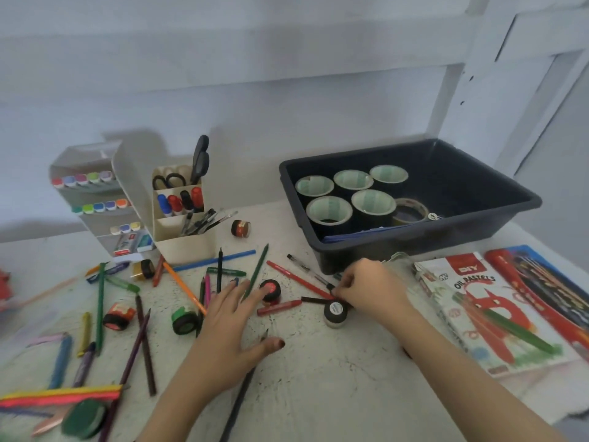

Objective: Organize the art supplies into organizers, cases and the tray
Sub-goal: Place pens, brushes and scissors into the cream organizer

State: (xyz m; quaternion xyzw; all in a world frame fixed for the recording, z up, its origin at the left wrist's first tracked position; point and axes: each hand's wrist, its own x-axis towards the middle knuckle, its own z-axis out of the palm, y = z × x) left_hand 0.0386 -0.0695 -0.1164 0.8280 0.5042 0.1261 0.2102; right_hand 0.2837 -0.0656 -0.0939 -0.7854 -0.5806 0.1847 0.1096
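Pencils, crayons, pens and small paint jars lie scattered across the white table. My right hand (366, 290) has its fingers curled and pinches the near end of a black pen (306, 268) just in front of the dark tray (446, 237). A jar with a white label (335, 311) sits right below that hand. My left hand (231, 327) rests flat with fingers spread on the table, its fingertips beside a red-lidded jar (270, 290) and a green pencil (257, 271). A black pencil (239, 400) runs under its palm.
The tray holds several tape rolls (371, 202). A cream organizer (185, 247) with scissors, markers and pens stands at centre left, a tiered marker rack (92, 199) behind it. An oil pastels box (487, 314) and a red-blue case (541, 282) lie at the right.
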